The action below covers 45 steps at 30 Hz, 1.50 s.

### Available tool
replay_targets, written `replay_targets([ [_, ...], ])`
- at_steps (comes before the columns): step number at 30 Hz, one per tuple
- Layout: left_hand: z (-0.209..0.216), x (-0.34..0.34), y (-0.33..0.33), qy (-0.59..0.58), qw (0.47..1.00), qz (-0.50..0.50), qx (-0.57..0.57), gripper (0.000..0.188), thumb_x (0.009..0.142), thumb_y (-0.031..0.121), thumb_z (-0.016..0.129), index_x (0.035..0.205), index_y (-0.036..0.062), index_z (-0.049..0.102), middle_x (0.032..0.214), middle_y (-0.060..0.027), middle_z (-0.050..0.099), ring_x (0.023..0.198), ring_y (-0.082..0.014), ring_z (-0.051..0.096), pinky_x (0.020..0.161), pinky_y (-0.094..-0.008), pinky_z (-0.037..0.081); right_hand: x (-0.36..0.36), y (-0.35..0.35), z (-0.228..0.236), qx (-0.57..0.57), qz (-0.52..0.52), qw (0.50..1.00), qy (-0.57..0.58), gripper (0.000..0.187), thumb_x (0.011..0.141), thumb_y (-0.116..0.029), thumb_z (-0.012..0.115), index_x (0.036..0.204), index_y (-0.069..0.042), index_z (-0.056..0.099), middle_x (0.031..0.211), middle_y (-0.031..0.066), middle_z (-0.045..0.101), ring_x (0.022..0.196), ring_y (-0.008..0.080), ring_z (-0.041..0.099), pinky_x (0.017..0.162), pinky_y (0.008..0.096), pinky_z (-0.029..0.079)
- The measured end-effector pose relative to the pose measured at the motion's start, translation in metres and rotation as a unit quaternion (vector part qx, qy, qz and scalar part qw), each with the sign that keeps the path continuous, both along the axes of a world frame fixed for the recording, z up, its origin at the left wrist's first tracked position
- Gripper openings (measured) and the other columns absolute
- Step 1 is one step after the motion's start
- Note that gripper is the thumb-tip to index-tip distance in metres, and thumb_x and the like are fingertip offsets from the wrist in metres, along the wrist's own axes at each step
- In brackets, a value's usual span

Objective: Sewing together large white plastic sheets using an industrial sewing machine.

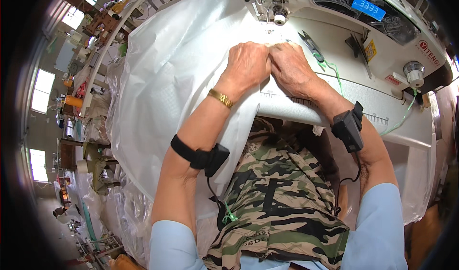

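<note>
My left hand (247,65) and my right hand (292,65) meet side by side in front of the sewing machine's needle area (270,30). Both have their fingers curled and pinched on the edge of a large white plastic sheet (167,64). The sheet spreads left over the table and hangs down past my left forearm. My fingertips are partly hidden by the backs of my hands. Just right of my right hand lie dark thread snips (311,47) with a green string tied to them.
The sewing machine head (382,31) with a lit display (368,8) spans the upper right. A ruler scale (306,101) runs along the table's front edge. A handwheel-like knob (414,74) has green string hanging from it. Clear plastic (131,208) is piled at lower left.
</note>
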<state>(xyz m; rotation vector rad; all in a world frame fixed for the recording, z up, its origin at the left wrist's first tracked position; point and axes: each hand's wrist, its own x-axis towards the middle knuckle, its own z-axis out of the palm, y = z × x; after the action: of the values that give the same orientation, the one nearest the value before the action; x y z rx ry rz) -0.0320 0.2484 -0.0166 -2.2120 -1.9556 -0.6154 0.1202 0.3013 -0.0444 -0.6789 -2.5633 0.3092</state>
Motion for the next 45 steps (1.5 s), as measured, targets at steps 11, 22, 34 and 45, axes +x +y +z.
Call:
replay_targets([
  [11, -0.007, -0.002, -0.130, -0.107, 0.989, 0.046, 0.091, 0.045, 0.096, 0.020, 0.059, 0.137, 0.0011, 0.053, 0.135, -0.0186, 0.058, 0.124, -0.0353, 0.054, 0.101, -0.0424, 0.044, 0.000, -0.003, 0.004, -0.001, -0.051, 0.998, 0.035, 0.034, 0.096, -0.009, 0.048, 0.126, 0.004, 0.057, 0.112, 0.0239, 0.062, 0.108, 0.0374, 0.058, 0.098, 0.0456, 0.044],
  [22, -0.054, -0.124, -0.137, -0.128, 0.987, 0.023, 0.099, 0.066, 0.101, 0.055, 0.047, 0.133, -0.0020, 0.057, 0.130, -0.0212, 0.063, 0.122, -0.0353, 0.059, 0.105, -0.0422, 0.045, 0.006, -0.139, -0.028, 0.067, 0.188, 0.972, 0.125, 0.008, 0.082, -0.010, 0.065, 0.086, -0.009, 0.058, 0.074, 0.0089, 0.057, 0.067, 0.0288, 0.059, 0.062, 0.0424, 0.050],
  [34, -0.054, -0.128, -0.127, -0.141, 0.985, 0.021, 0.098, 0.070, 0.097, 0.063, 0.047, 0.131, 0.0027, 0.061, 0.131, -0.0182, 0.063, 0.125, -0.0346, 0.058, 0.107, -0.0413, 0.046, -0.017, -0.250, -0.095, -0.069, 0.251, 0.940, -0.220, 0.031, 0.080, -0.013, 0.067, 0.104, 0.000, 0.052, 0.079, 0.0114, 0.067, 0.073, 0.0306, 0.069, 0.062, 0.0414, 0.052],
  [45, -0.057, -0.131, -0.133, -0.184, 0.979, 0.028, 0.082, 0.074, 0.094, 0.066, 0.049, 0.134, 0.0048, 0.060, 0.135, -0.0176, 0.061, 0.129, -0.0329, 0.055, 0.110, -0.0401, 0.043, 0.051, -0.216, 0.048, -0.041, 0.255, 0.951, 0.171, 0.015, 0.079, -0.012, 0.070, 0.091, -0.009, 0.061, 0.071, 0.0079, 0.062, 0.066, 0.0268, 0.065, 0.059, 0.0385, 0.052],
])
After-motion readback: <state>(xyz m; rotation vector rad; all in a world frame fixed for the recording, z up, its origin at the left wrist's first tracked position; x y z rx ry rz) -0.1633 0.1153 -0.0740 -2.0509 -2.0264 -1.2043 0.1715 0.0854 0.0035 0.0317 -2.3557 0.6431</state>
